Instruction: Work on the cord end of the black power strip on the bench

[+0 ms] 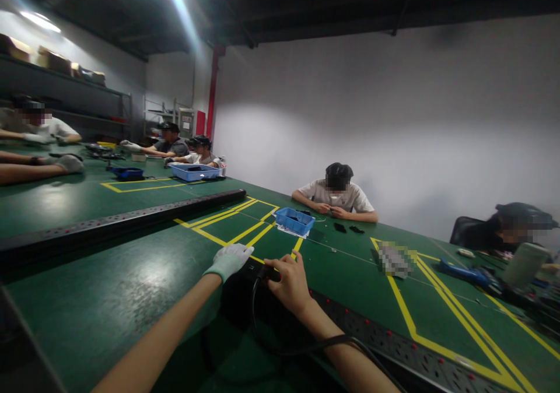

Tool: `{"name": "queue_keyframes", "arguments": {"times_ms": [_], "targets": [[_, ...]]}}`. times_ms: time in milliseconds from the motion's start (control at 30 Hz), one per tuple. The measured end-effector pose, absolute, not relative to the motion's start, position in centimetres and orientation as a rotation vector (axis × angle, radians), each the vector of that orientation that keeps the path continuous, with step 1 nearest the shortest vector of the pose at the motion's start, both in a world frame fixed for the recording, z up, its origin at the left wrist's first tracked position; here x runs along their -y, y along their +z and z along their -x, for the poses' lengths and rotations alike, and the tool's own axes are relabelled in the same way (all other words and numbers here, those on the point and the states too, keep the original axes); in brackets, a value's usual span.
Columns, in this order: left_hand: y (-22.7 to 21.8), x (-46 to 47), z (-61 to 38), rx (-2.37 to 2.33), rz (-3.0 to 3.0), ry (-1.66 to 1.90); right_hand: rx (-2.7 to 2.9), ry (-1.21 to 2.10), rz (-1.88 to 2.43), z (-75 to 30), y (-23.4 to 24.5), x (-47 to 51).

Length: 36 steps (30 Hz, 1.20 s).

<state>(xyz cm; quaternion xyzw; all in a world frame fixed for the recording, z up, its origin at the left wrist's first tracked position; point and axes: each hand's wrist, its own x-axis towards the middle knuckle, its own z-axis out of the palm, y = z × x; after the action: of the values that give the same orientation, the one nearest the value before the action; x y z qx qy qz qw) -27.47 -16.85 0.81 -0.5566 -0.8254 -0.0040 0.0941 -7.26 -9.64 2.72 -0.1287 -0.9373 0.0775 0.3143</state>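
My left hand [231,260], in a white glove with a pale green cuff, lies closed over the dark near end of a long black power strip [367,329] dotted with red and dark slots. My bare right hand [286,279] grips a black plug [269,273] between thumb and fingers, close beside the left hand at the strip. From the plug a black cable [254,317] loops down and runs over my right forearm. Whether the plug sits in a socket cannot be made out.
A blue bin [295,221] with dark items stands ahead on the green table [144,288]. Another black strip [126,218] lies left. Yellow tape [402,305] marks the surface. A person [336,195] sits opposite; others work left and right. A blue tool [464,272] lies right.
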Motion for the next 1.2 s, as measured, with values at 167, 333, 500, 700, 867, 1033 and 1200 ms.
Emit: {"name": "queue_keyframes", "arguments": {"times_ms": [167,333,500,700,867,1033,1200], "targets": [[1.0,17.0,27.1,2.437,1.634,-0.008,2.511,0.111,0.312,7.1,2.8,10.0],[1.2,16.9,26.5,2.426,1.624,0.004,2.501,0.051,0.306,7.1,2.2,10.5],[0.9,16.6,26.2,2.392,1.659,0.002,2.537,0.084,0.461,7.3,2.3,10.4],[0.6,16.2,26.0,2.379,1.675,-0.006,2.579,0.02,0.529,7.3,2.4,10.3],[1.1,16.4,25.7,2.373,1.657,-0.001,2.559,-0.033,0.473,7.1,1.7,10.8],[1.4,16.3,24.7,2.349,1.663,-0.012,2.559,0.04,0.459,7.0,1.7,11.0],[0.6,15.5,23.8,2.264,1.753,-0.049,2.579,0.088,0.449,7.0,2.1,10.9]]}}
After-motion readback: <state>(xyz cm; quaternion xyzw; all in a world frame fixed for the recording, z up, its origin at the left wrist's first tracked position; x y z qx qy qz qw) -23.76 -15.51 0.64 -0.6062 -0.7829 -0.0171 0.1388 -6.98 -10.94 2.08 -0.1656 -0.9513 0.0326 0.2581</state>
